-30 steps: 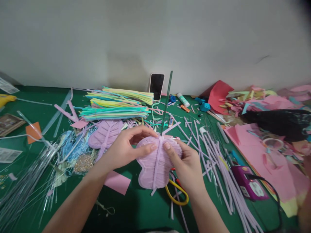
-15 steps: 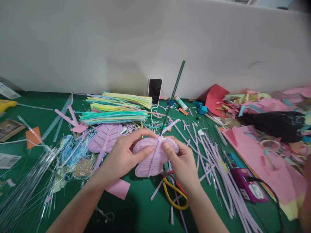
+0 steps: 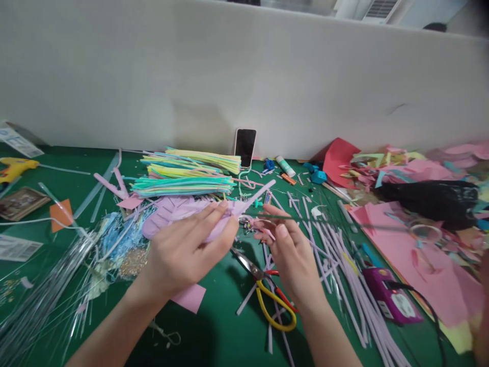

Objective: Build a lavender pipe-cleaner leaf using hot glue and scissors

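Note:
My left hand (image 3: 191, 244) is wrapped round a lilac leaf-shaped piece (image 3: 217, 229), partly hidden by the fingers. From that piece a thin dark green stem (image 3: 344, 222) runs off to the right, blurred, passing over my right hand (image 3: 286, 239). The fingers of my right hand are apart beside the stem, with nothing gripped between them. A second lilac leaf piece (image 3: 162, 214) lies behind my left hand. Between and below the hands rest scissors (image 3: 263, 278) with yellow and red handles. A lilac strip (image 3: 260, 196) sticks up past the left fingertips.
Bundles of coloured pipe cleaners (image 3: 183, 186) and an upright phone (image 3: 245, 147) stand at the back. Loose lilac strips (image 3: 355, 285), a purple device (image 3: 392, 295) and pink sheets (image 3: 405, 244) lie right. Wires (image 3: 49, 290) and a yellow glue gun (image 3: 17, 168) are left.
The leaf piece has turned so its stem swung from upright to pointing right. My right hand has let go of the piece and opened; my left hand has closed further over it.

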Demonstrator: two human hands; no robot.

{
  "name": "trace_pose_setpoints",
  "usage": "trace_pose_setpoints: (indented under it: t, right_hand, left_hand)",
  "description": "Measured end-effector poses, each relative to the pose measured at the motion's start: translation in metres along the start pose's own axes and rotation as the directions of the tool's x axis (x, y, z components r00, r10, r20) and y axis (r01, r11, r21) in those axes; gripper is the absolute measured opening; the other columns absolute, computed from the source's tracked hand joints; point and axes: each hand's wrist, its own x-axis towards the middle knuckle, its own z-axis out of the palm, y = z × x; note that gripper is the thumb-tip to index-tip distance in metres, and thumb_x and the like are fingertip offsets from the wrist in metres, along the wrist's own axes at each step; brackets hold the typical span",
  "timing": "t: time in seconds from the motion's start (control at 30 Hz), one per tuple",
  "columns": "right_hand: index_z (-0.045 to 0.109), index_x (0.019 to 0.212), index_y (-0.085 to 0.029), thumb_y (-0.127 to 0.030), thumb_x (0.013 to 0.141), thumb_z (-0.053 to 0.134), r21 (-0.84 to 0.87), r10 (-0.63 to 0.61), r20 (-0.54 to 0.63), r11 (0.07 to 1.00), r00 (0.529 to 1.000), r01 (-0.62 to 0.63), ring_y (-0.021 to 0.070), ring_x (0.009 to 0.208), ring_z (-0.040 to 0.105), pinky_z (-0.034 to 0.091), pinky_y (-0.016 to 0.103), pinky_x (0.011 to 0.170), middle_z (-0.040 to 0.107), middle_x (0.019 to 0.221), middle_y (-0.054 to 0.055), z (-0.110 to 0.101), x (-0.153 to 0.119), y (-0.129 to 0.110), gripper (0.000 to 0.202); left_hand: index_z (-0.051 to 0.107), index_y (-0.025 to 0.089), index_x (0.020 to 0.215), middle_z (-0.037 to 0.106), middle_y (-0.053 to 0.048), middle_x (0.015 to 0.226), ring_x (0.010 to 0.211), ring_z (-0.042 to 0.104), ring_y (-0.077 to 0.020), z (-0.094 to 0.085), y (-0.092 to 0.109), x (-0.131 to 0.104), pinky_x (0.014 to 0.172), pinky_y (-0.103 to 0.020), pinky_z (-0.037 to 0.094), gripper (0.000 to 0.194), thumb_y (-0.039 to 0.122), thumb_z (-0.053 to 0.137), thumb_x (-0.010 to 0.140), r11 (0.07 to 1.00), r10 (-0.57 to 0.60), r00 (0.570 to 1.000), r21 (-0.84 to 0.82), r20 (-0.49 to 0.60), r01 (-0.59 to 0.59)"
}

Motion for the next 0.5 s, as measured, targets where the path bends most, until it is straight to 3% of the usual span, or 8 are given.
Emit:
trace_pose_setpoints:
  t: [0.1,0.2,0.33,0.5]
  right_hand:
    - [0.067,0.115,-0.031,-0.043,0.085,0.069,-0.028,0.064,0.1,0.998,0.993,-0.061,0.017,0.101,0.066,0.055,0.026,0.085,0.068,0.114,0.003,0.005,-0.012,-0.006,0.032]
    - [0.07,0.106,-0.03,-0.042,0.082,0.073,0.032,0.116,0.13,0.992,0.985,-0.121,0.0171,0.098,0.068,0.055,0.028,0.086,0.071,0.108,0.001,0.012,-0.019,-0.005,0.026]
    - [0.074,0.095,-0.028,-0.04,0.079,0.076,0.091,0.139,0.035,0.986,0.99,-0.142,0.0168,0.09,0.069,0.056,0.028,0.081,0.074,0.096,0.0,0.016,-0.019,0.006,0.019]
    - [0.077,0.085,-0.026,-0.035,0.076,0.079,0.068,0.082,-0.07,0.995,0.994,-0.077,0.0157,0.083,0.069,0.056,0.027,0.078,0.075,0.088,0.0,0.017,-0.015,0.012,0.013]
  left_hand:
    - [0.067,0.014,0.102,0.076,-0.018,0.104,0.099,0.073,-0.0302,0.002,0.004,-0.002,0.079,-0.035,0.062,0.023,0.005,0.067,0.081,0.989,0.119,0.99,0.092,-0.074,-0.112]
    - [0.067,0.017,0.099,0.077,-0.016,0.103,0.1,0.072,-0.0316,0.005,0.009,-0.005,0.079,-0.038,0.062,0.02,0.01,0.07,0.08,0.985,0.149,0.985,0.099,-0.091,-0.14]
    - [0.068,0.019,0.099,0.077,-0.016,0.105,0.104,0.071,-0.0329,0.012,0.013,-0.008,0.08,-0.039,0.061,0.018,0.014,0.067,0.082,0.983,0.165,0.983,0.092,-0.085,-0.158]
    - [0.068,0.019,0.101,0.076,-0.017,0.108,0.107,0.069,-0.0336,0.021,0.016,-0.011,0.08,-0.039,0.061,0.017,0.017,0.064,0.084,0.983,0.17,0.981,0.089,-0.097,-0.161]
